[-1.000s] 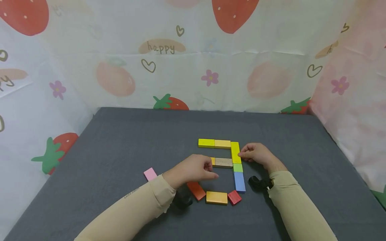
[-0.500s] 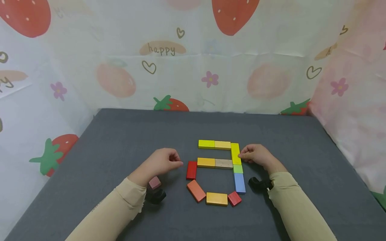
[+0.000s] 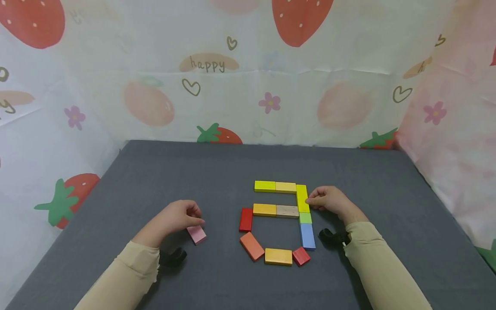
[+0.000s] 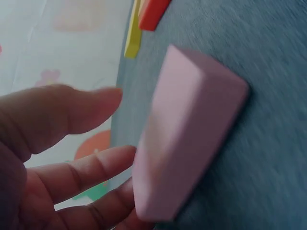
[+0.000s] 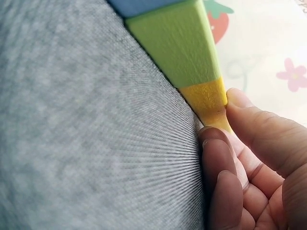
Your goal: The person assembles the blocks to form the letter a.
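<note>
My left hand (image 3: 175, 217) is over a pink block (image 3: 196, 235) lying on the dark cloth, left of the block figure. In the left wrist view, the thumb stands apart from the fingers, whose tips reach the far side of the pink block (image 4: 175, 139). At the figure's upper right, my right hand (image 3: 334, 201) has thumb and fingertips at the edge of a long yellow block (image 3: 302, 193). The right wrist view shows the thumb on this yellow block (image 5: 204, 96) and the other fingers curled close to the cloth.
More blocks form the figure: a green block (image 3: 305, 218), a blue block (image 3: 308, 235), a small red block (image 3: 301, 256), an orange-yellow block (image 3: 278, 256), an orange block (image 3: 252, 246) and a red block (image 3: 246, 219). Two yellow-toned rows extend left. A patterned curtain (image 3: 240, 103) hangs behind.
My left hand has moved left from over the figure to the pink block, uncovering the red block at the figure's left side. My right hand has stayed at the yellow block.
</note>
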Demonstrator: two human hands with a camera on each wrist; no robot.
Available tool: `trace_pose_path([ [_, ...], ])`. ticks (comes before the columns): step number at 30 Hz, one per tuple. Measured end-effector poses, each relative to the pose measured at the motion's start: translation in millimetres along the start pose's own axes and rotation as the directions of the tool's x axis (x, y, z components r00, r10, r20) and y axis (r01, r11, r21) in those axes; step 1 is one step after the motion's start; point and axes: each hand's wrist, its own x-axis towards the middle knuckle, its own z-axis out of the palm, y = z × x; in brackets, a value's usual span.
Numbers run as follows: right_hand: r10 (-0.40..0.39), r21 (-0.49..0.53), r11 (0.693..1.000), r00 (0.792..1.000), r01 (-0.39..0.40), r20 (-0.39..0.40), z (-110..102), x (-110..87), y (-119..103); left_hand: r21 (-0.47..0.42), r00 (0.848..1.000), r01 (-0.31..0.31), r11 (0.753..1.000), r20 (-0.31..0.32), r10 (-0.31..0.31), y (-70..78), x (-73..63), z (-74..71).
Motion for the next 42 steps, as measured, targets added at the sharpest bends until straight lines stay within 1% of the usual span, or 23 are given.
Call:
trace_pose_path([
  [5, 0.003, -0.001, 1.0, 1.0, -0.003, -0.002, 0.5, 0.3, -0.4, 0.014, 1.0, 0.021, 1.0, 0.017, -0.021, -8.3, -7.4, 0.2],
  [8, 0.005, -0.003, 1.0, 1.0, -0.005, -0.009, 0.0, -0.1, -0.7, 0.041, 0.999, 0.007, 0.999, 0.035, -0.009, -9.4, -10.6, 0.5],
  [12, 0.005, -0.002, 1.0, 1.0, -0.005, -0.011, 0.3, -0.2, -0.7, 0.082, 0.998, -0.011, 0.997, 0.061, 0.006, -5.3, -12.6, 0.1],
  [16, 0.01, 0.003, 1.0, 1.0, -0.01, -0.006, 0.3, -0.3, -0.6, 0.117, 0.998, -0.009, 0.993, 0.067, 0.002, 0.8, -12.9, 0.6],
  [22, 0.014, 0.006, 1.0, 1.0, -0.014, -0.002, 0.2, -0.3, -0.8, 0.141, 0.999, -0.006, 0.99, 0.039, 0.001, 10.1, -13.3, 2.3],
  [27, 0.02, 0.001, 1.0, 1.0, -0.02, -0.005, -0.2, -0.6, -0.9, 0.114, 0.999, 0.046, 0.992, 0.02, -0.049, 11.3, -10.4, 3.2],
  [29, 0.02, 0.002, 1.0, 1.0, -0.02, -0.006, 0.0, -0.5, -1.0, 0.098, 0.998, 0.056, 0.994, 0.019, -0.058, 11.4, -9.0, 2.6],
  [30, 0.02, 0.004, 1.0, 1.0, -0.02, -0.006, -0.1, -0.3, -1.0, 0.097, 0.998, 0.053, 0.994, 0.019, -0.055, 11.9, -8.3, 2.3],
  [33, 0.019, 0.008, 1.0, 1.0, -0.019, -0.006, 0.3, 0.5, -0.9, 0.11, 1.0, 0.012, 0.994, -0.002, -0.012, 16.0, -6.9, 1.2],
  [37, 0.017, 0.01, 1.0, 1.0, -0.017, -0.005, 0.1, 0.6, -0.5, 0.119, 0.997, -0.034, 0.992, -0.058, 0.041, 28.2, -5.6, 0.2],
  [42, 0.02, 0.012, 1.0, 1.0, -0.02, -0.003, -0.1, 0.2, -0.4, 0.047, 0.992, -0.027, 0.999, -0.124, 0.033, 46.2, -2.9, 0.8],
])
